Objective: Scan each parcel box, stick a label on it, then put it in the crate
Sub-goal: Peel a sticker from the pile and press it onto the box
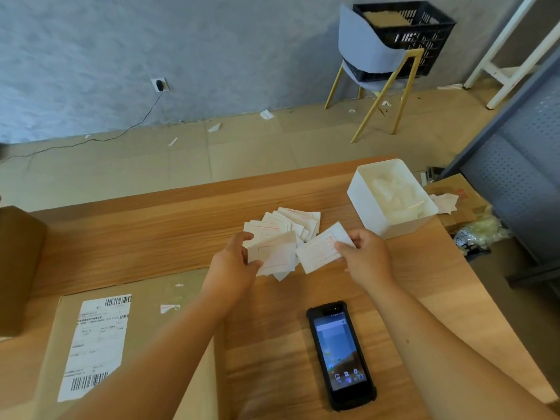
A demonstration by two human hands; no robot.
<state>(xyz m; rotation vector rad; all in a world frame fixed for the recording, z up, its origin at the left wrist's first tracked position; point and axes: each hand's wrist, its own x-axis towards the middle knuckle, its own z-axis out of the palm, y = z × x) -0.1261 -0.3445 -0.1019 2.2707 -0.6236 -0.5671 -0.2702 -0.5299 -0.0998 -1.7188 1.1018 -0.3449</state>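
A flat brown parcel box (145, 334) with a white shipping label lies on the table at the near left. A black handheld scanner (340, 354) lies screen-up at the near right, its screen lit. My left hand (233, 263) grips a small stack of white labels with red borders (274, 253). My right hand (365, 256) pinches a single such label (318, 251) beside the stack. More labels (291, 222) are spread on the table just behind. A black crate (424, 34) with a box inside sits on a chair across the floor.
A white bin (368, 204) holding peeled backing paper stands at the table's far right. Another brown box (18, 268) stands at the left edge. Cardboard and plastic bags lie on the floor at the right, by a grey shelf frame. Paper scraps litter the floor.
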